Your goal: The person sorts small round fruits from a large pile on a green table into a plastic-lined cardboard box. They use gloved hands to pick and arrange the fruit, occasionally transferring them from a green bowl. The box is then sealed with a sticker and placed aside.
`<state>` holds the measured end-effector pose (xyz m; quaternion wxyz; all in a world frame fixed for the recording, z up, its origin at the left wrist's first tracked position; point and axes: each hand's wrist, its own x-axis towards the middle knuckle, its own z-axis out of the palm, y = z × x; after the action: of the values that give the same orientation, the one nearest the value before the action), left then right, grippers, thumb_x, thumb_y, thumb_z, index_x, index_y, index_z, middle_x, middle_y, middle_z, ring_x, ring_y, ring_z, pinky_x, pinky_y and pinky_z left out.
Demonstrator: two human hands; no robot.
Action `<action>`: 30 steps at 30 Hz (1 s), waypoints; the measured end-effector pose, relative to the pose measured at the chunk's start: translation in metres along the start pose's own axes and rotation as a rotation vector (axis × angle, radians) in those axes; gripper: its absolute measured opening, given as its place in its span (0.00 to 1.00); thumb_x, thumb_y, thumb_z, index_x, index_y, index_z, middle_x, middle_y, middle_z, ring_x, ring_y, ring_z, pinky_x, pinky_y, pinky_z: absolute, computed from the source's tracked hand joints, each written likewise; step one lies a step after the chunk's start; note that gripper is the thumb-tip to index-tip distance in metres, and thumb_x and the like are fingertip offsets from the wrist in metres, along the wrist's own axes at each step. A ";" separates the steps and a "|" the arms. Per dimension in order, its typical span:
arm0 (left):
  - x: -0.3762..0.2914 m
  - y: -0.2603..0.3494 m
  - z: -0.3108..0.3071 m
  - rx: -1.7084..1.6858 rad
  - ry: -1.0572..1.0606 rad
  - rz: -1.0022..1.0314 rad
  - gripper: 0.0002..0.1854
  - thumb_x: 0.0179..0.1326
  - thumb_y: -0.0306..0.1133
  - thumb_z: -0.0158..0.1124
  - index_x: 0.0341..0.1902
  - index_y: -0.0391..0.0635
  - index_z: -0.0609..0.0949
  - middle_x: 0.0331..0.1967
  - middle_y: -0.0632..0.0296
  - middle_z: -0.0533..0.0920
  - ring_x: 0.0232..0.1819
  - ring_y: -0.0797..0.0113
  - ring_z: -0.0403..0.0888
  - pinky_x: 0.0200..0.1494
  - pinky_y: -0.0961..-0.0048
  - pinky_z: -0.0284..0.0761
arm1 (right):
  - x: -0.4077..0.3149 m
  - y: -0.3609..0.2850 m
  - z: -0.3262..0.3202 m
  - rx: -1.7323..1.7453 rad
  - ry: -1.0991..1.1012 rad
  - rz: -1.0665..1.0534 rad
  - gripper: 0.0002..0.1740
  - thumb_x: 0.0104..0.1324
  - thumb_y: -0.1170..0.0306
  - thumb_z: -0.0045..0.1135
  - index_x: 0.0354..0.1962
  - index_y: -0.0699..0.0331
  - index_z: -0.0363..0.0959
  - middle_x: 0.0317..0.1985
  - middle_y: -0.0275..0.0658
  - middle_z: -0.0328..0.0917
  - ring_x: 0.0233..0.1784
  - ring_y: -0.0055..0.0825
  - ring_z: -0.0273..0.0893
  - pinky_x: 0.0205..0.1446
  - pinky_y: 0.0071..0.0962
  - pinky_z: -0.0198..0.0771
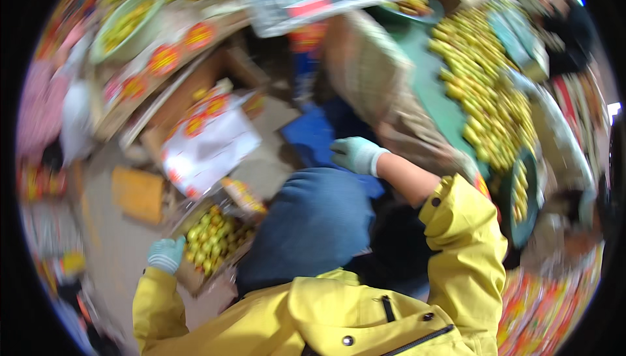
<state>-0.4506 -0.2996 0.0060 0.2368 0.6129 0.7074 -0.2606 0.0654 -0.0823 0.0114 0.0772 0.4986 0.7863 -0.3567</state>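
My left hand (167, 254), in a light green knit glove, lies at the left edge of an open cardboard box (195, 282) of yellow-green fruit (210, 241); whether its fingers grip the box wall cannot be told. Clear plastic lines part of that box. My right hand (359, 154), gloved alike, hangs in front of me above a blue object (310, 133) on the floor. Its fingers look curled, but blur hides whether they hold anything. Between my hands is my bent knee in blue trousers (308, 224).
At the right, a green-topped stand (430, 97) holds rows of yellow-green fruit and tilted basins. A printed white carton (210, 145) lies front left, near an orange box (138, 194). Upper left, a wooden stand bears a green basin (100, 43). A person in pink (44, 106) is at far left.
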 end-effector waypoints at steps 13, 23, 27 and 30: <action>0.143 0.373 0.031 0.561 -0.021 0.928 0.16 0.68 0.44 0.54 0.43 0.46 0.84 0.40 0.50 0.84 0.44 0.53 0.81 0.49 0.61 0.73 | -0.327 -0.130 0.157 0.612 1.478 0.282 0.11 0.64 0.71 0.57 0.43 0.63 0.80 0.40 0.44 0.83 0.43 0.39 0.82 0.50 0.33 0.77; 0.151 0.251 0.059 0.380 0.059 0.697 0.16 0.69 0.43 0.54 0.46 0.46 0.84 0.43 0.51 0.84 0.46 0.56 0.81 0.50 0.63 0.73 | -0.436 -0.111 0.357 0.017 1.420 1.476 0.22 0.57 0.68 0.63 0.50 0.65 0.75 0.43 0.49 0.80 0.45 0.46 0.79 0.52 0.37 0.74; 0.164 0.196 0.069 0.293 0.124 0.561 0.16 0.70 0.43 0.54 0.47 0.45 0.84 0.44 0.51 0.84 0.46 0.57 0.81 0.50 0.63 0.73 | -0.534 -0.097 0.459 0.348 0.911 2.303 0.29 0.52 0.55 0.68 0.46 0.67 0.73 0.51 0.50 0.77 0.56 0.47 0.76 0.61 0.41 0.71; 0.175 0.169 0.077 0.272 0.141 0.508 0.16 0.70 0.43 0.54 0.47 0.45 0.83 0.45 0.51 0.84 0.46 0.57 0.81 0.51 0.64 0.73 | -0.582 -0.132 0.506 0.640 0.332 2.582 0.36 0.53 0.51 0.69 0.54 0.61 0.70 0.56 0.43 0.78 0.59 0.37 0.77 0.60 0.35 0.72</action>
<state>-0.3062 -0.2010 -0.1802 0.1605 0.8130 0.5047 -0.2420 0.1215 -0.8626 -0.0183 0.1414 0.9121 -0.3615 -0.1319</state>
